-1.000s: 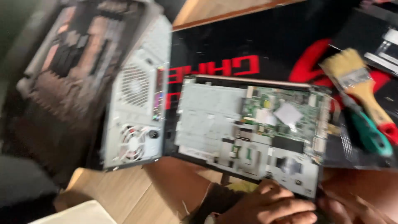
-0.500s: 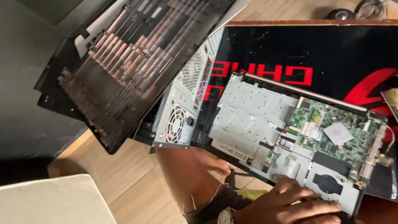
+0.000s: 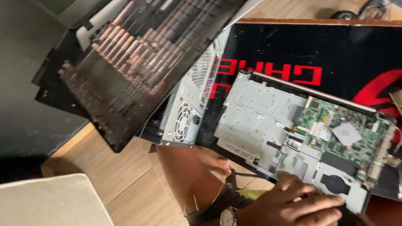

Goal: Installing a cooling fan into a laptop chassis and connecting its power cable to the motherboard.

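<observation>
The opened laptop (image 3: 301, 138) lies on the black mat (image 3: 335, 46) at the near right of the tabletop, its metal plate and green circuit board (image 3: 343, 134) facing up, one near corner reaching past the mat's edge toward me. My left hand (image 3: 289, 205), with a watch (image 3: 228, 217) on the wrist, lies across that near edge, fingers (image 3: 318, 203) spread flat and pressing down on the frame rather than pinching anything. Whether my thumb curls under the edge I cannot tell. My right hand is out of view.

Just left of the laptop stands a grey computer case (image 3: 188, 109), its fan grille turned toward me, touching or nearly touching the mat. Over it, far left, a dusty black bottom cover (image 3: 134, 62) hangs tilted, and what holds it up is not visible.

The risks I see: that cover looks unsteady, and if it slides it could drop onto the case or the bare board. My flat grip gives little hold, so a nudge could push the laptop off the near edge. My fingers are also near exposed parts, which a careless press might bend or crack.
</observation>
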